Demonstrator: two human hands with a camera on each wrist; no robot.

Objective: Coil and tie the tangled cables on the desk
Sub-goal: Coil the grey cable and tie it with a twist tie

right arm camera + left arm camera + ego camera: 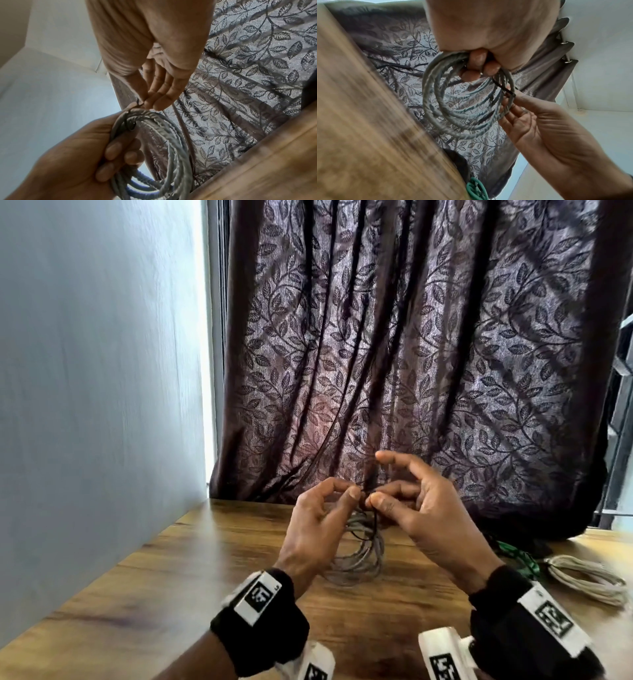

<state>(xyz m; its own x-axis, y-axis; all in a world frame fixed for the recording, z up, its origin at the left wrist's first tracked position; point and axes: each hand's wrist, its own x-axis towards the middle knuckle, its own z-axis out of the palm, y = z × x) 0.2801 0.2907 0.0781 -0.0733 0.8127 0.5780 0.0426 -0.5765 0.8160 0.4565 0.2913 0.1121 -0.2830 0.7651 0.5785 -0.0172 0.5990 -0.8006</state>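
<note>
A grey cable coil (359,553) hangs above the wooden desk (178,583); my left hand (318,518) grips its top with curled fingers. In the left wrist view the grey cable coil (464,102) loops below those fingers (477,59). A thin black tie (127,121) wraps the coil (168,155) at the top. My right hand (411,501) pinches one end of the black tie (375,515) between thumb and fingers, close to my left thumb. The right wrist view shows the fingertips (154,102) pinching it.
A green cable (517,559) and a coiled beige cable (585,580) lie on the desk at the right. A dark leaf-patterned curtain (411,354) hangs behind the desk. A pale wall (96,405) borders the desk's left side.
</note>
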